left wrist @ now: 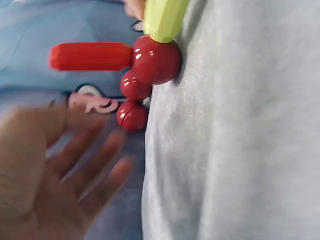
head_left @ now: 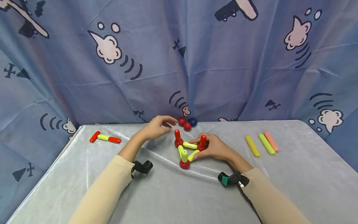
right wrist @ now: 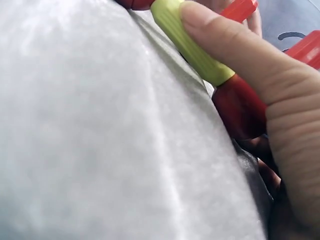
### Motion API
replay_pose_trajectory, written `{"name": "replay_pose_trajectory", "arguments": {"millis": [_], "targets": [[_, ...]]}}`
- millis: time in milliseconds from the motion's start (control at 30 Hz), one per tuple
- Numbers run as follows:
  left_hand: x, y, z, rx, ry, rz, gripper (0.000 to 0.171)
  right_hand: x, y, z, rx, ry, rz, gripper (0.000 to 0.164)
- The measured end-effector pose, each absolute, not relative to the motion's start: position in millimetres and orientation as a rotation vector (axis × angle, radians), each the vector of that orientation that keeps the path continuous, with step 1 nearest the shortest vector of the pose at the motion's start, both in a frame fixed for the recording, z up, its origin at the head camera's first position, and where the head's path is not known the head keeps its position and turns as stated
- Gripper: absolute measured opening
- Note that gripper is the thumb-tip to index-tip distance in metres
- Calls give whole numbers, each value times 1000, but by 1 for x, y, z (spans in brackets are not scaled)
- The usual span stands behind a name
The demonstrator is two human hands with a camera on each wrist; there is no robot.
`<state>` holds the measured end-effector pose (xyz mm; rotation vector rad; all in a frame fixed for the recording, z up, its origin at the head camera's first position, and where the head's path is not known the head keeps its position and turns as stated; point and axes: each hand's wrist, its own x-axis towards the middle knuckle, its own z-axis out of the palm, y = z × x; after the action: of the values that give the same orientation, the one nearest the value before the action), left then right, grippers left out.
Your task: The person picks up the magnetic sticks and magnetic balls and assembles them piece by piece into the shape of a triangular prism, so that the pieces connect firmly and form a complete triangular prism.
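A triangular ball-and-stick structure lies mid-table: red balls joined by yellow-green sticks, with two red sticks and a yellow-green one upright on the balls. My right hand grips its right corner, the thumb on a yellow-green stick and fingers around the red ball. Beyond the structure's left corner my left hand hovers with loosely bent fingers, holding nothing. Just right of its fingertips sit loose red balls and a dark blue ball. The left wrist view shows this hand blurred.
At the table's left lie a red stick and a yellow-green stick with a red end. To the right are a yellow stick, a yellow-green stick and an orange stick. A blue patterned curtain hangs behind the table.
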<state>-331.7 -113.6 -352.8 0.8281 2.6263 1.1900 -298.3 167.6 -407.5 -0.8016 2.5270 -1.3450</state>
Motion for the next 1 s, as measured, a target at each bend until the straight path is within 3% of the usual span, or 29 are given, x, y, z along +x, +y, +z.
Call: {"name": "replay_pose_trajectory", "arguments": {"millis": [100, 233, 567, 1000], "targets": [[-345, -103, -346, 796, 2802, 993, 37, -298, 168, -407, -795, 2521, -1348, 57], [-358, -87, -346, 841, 2872, 746, 41, -297, 167, -408, -801, 2518, -1345, 57], [-371, -65, -358, 728, 2874, 586, 33, -296, 167, -407, -796, 2513, -1352, 56], [-338, -102, -332, 652, 2794, 1304, 36, -296, 165, -405, -727, 2545, -1315, 57]]}}
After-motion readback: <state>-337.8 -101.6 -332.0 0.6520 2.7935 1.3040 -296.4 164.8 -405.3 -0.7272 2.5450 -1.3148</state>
